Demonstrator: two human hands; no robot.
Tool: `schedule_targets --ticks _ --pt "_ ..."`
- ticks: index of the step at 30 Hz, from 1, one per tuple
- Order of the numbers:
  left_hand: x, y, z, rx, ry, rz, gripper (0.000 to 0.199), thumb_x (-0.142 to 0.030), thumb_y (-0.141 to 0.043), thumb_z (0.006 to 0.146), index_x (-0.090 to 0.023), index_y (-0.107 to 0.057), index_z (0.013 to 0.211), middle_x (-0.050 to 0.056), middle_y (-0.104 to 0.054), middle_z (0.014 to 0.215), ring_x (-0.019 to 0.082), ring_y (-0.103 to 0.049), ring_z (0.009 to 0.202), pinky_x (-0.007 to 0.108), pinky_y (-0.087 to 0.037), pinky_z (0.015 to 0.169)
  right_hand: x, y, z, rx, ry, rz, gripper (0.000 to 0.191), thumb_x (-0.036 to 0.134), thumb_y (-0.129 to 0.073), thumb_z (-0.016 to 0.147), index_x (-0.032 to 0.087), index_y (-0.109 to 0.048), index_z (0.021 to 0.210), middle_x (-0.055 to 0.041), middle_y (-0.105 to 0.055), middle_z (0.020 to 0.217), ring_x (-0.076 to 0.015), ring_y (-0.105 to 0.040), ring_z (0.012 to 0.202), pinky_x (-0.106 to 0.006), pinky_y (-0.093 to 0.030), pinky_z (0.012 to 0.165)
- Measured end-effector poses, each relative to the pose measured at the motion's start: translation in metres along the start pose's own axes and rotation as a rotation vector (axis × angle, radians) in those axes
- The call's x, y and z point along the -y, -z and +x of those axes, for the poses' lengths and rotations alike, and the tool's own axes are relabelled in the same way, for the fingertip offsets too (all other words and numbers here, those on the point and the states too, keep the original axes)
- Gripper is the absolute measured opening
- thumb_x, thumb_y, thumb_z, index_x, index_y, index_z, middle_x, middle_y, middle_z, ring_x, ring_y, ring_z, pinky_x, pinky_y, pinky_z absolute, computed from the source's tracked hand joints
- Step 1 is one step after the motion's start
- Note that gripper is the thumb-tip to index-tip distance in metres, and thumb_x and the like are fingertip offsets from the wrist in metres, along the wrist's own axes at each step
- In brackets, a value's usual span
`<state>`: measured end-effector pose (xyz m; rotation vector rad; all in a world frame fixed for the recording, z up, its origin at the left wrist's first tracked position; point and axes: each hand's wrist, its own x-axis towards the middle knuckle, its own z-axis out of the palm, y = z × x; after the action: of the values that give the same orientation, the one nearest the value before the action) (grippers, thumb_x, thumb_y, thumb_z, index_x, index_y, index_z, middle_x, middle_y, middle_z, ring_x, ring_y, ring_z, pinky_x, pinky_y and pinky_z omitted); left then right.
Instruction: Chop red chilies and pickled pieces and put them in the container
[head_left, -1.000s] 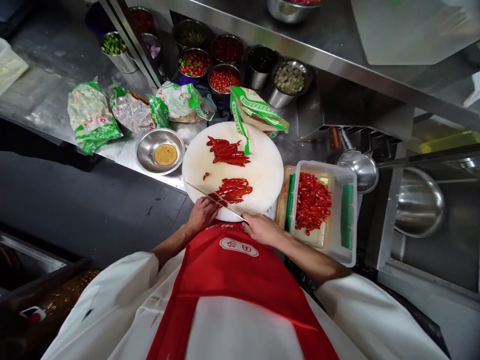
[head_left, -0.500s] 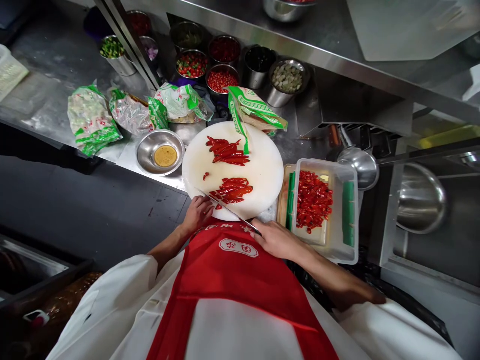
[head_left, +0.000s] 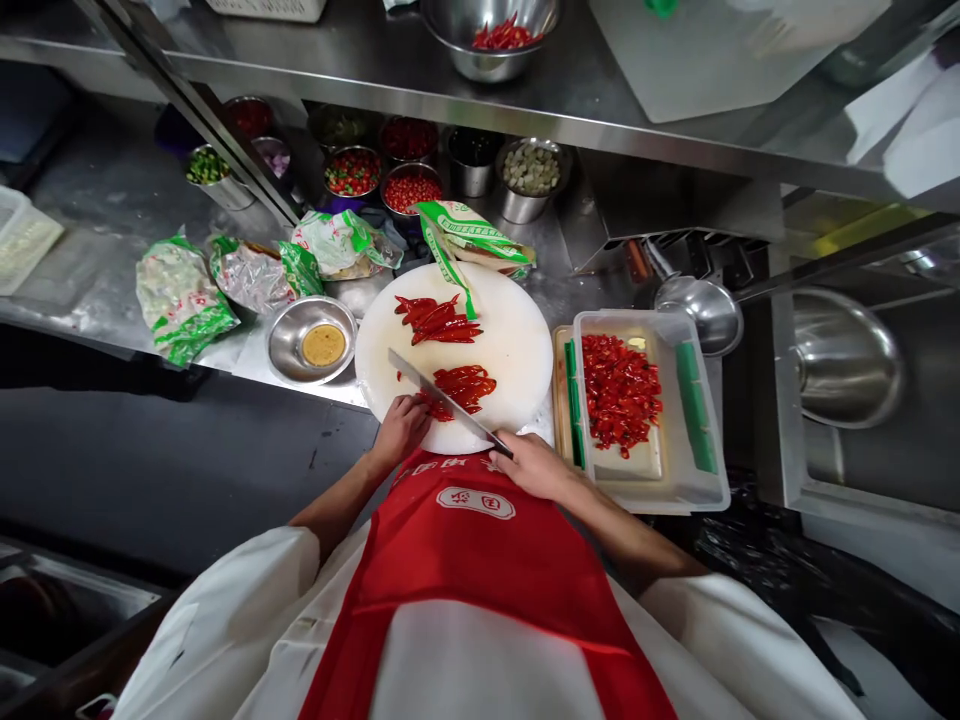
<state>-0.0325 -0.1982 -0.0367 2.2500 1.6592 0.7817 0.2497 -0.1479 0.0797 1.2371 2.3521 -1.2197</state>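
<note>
My right hand [head_left: 534,463] is wrapped round the handle of a kitchen knife [head_left: 439,395], whose long blade points away to the left. My left hand [head_left: 405,428] has its fingers curled against the left end of a pile of red chili peppers [head_left: 466,386], close beside the blade. The blade crosses that end of the pile; whether it touches the board is unclear. Underneath is a round white cutting board [head_left: 517,350]. A second group of whole red chilies [head_left: 437,320] lies farther back on it, by the tip of a green-and-white plastic bag [head_left: 480,238].
At the right stands a clear plastic box [head_left: 709,490] with cut red chilies [head_left: 621,395]. A steel bowl [head_left: 281,340] of brownish paste sits at the left, near several plastic bags [head_left: 184,300]. Behind are several steel ingredient pots [head_left: 525,205] under a metal shelf [head_left: 337,85].
The view has shifted, showing more of the shelf. The knife has turned so that more of its blade face shows, and its tip sits farther back over the board. Both hands stay near the front pile.
</note>
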Motion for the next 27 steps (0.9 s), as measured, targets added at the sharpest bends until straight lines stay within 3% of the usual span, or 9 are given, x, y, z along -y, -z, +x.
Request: schedule_targets --ticks 4,6,10,12,14,18,21,24,27 --pt "0.017 0.013 0.052 -0.102 0.105 0.037 0.016 -0.026 -0.055 0.092 -0.017 -0.066 0.101 0.012 -0.061 0.104 0.023 -0.057 0.101 0.038 -0.052 0.088 -0.023 -0.001 -0.031 -0.118 -0.096 0.174 0.027 0.042 -0.042 0.098 0.022 -0.056 0.109 -0.0018 -0.065 0.078 -0.0171 -0.059 0.067 -0.024 -0.034 0.061" --pt "0.025 0.026 0.090 -0.076 0.148 0.081 0.020 -0.023 -0.050 0.093 -0.017 -0.066 0.104 0.013 -0.061 0.111 0.024 -0.057 0.107 0.040 -0.050 0.092 -0.035 0.000 -0.047 -0.151 -0.107 0.211 0.029 0.043 -0.040 0.098 0.022 -0.057 0.109 -0.0013 -0.064 0.076 -0.0170 -0.058 0.064 -0.025 -0.035 0.060" --pt "0.033 0.036 0.170 0.332 -0.079 0.163 0.035 -0.018 -0.051 0.086 -0.016 -0.062 0.119 0.012 -0.061 0.126 0.026 -0.053 0.120 0.041 -0.041 0.105 -0.054 0.012 -0.081 -0.098 -0.080 0.065 0.024 0.038 -0.043 0.097 0.023 -0.061 0.102 -0.0035 -0.066 0.077 -0.0201 -0.060 0.072 -0.026 -0.035 0.062" --pt "0.031 0.028 0.201 0.489 -0.150 0.313 0.050 -0.016 -0.057 0.077 -0.014 -0.057 0.127 0.015 -0.056 0.134 0.031 -0.049 0.125 0.045 -0.037 0.106 -0.057 0.018 -0.093 -0.052 -0.056 -0.036 0.021 0.034 -0.047 0.094 0.024 -0.063 0.103 -0.0049 -0.068 0.082 -0.0218 -0.062 0.077 -0.027 -0.035 0.064" --pt "0.025 0.015 0.221 0.570 -0.180 0.473 0.055 -0.017 -0.060 0.073 -0.011 -0.055 0.127 0.019 -0.056 0.132 0.035 -0.049 0.124 0.047 -0.036 0.103 -0.056 0.019 -0.098 -0.026 -0.042 -0.087 0.020 0.031 -0.051 0.092 0.026 -0.065 0.104 -0.0055 -0.069 0.085 -0.0225 -0.063 0.079 -0.027 -0.035 0.065" --pt "0.014 -0.006 0.241 0.632 -0.224 0.657 0.039 -0.020 -0.054 0.080 -0.005 -0.058 0.115 0.024 -0.064 0.113 0.037 -0.054 0.114 0.046 -0.035 0.097 -0.042 0.015 -0.084 -0.004 -0.013 -0.109 0.028 0.028 -0.055 0.086 0.028 -0.066 0.112 -0.0060 -0.071 0.087 -0.0225 -0.064 0.078 -0.029 -0.038 0.066" --pt "0.006 -0.008 0.249 0.661 -0.219 0.669 0.033 -0.024 -0.054 0.082 -0.005 -0.059 0.108 0.024 -0.066 0.104 0.037 -0.056 0.110 0.047 -0.036 0.097 -0.026 0.013 -0.062 -0.001 0.055 -0.110 0.036 0.028 -0.055 0.085 0.027 -0.064 0.120 -0.0075 -0.072 0.094 -0.0234 -0.066 0.080 -0.030 -0.041 0.067" --pt "-0.006 0.004 0.256 0.653 -0.152 0.537 0.034 -0.029 -0.055 0.082 -0.009 -0.056 0.109 0.021 -0.066 0.102 0.034 -0.059 0.103 0.043 -0.042 0.092 -0.010 0.012 -0.034 0.009 0.141 -0.086 0.036 0.026 -0.052 0.085 0.025 -0.063 0.119 -0.0099 -0.073 0.102 -0.0251 -0.068 0.084 -0.031 -0.043 0.067" --pt "-0.023 0.031 0.259 0.560 -0.005 0.302 0.030 -0.028 -0.052 0.082 -0.016 -0.053 0.109 0.012 -0.067 0.097 0.027 -0.062 0.088 0.037 -0.048 0.079 0.006 0.008 -0.001 0.024 0.193 -0.002 0.037 0.023 -0.050 0.086 0.023 -0.060 0.122 -0.0114 -0.073 0.104 -0.0258 -0.068 0.087 -0.031 -0.044 0.068"
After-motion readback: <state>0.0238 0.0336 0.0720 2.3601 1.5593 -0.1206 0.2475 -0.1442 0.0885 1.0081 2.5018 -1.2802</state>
